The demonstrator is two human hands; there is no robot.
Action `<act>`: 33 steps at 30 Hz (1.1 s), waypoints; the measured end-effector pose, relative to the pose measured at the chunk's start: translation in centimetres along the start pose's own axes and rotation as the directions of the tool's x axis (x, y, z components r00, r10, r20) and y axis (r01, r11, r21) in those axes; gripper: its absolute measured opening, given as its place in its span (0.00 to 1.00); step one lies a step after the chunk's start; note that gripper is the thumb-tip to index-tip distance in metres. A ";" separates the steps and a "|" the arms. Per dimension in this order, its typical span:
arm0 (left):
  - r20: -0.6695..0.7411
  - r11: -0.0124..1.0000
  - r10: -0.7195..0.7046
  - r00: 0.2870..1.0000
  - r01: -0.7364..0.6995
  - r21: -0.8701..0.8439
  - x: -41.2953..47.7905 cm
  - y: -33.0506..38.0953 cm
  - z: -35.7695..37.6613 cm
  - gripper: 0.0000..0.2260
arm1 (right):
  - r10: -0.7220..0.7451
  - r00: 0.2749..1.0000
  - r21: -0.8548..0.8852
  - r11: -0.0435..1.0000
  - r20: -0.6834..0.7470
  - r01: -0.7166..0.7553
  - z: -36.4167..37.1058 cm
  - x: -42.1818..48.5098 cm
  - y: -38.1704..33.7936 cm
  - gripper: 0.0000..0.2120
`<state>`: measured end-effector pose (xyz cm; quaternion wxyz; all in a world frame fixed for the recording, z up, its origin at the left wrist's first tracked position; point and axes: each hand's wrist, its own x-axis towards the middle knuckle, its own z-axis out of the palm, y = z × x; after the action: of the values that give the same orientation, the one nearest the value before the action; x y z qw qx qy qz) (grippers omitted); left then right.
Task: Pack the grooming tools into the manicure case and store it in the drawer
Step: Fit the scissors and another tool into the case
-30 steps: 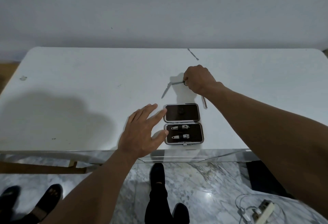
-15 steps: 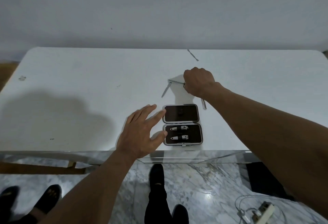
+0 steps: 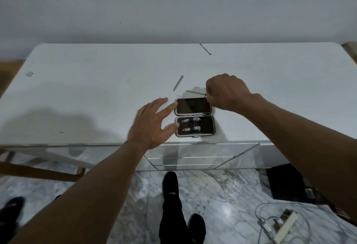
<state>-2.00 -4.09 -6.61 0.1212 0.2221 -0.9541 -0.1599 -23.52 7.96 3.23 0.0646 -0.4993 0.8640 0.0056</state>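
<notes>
A person stands at a white counter [image 3: 96, 98], packing a grooming kit. The left hand [image 3: 152, 126] is spread wide, fingertips touching the left edge of the open manicure case [image 3: 194, 117], which lies near the counter's front edge with two clippers [image 3: 191, 124] strapped into its near half and its far half bare. Beyond the case, a slim metal file [image 3: 178, 83] lies loose, and a thin pick [image 3: 205, 49] rests well apart near the back. The right hand [image 3: 226, 91] is closed around a pair of small scissors [image 3: 195, 92], held just above the case's far edge, blades pointing left. The step in hand appears to be seating the scissors; the next move likely calls for lowering them into the bare half, while the left hand steadies the case. The mirrored drawer [image 3: 202, 156] below is shut
</notes>
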 end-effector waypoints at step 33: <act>-0.020 1.000 0.014 1.000 -0.014 0.013 0.0 -0.2 0.2 0.28 | -0.148 0.981 -0.227 0.958 0.128 0.174 0.8 -6.2 -0.8 0.04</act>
<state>-2.01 -4.26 -6.88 0.1304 0.2177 -0.9555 -0.1506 -19.71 12.98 3.16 0.0520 -0.5711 0.8087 0.1310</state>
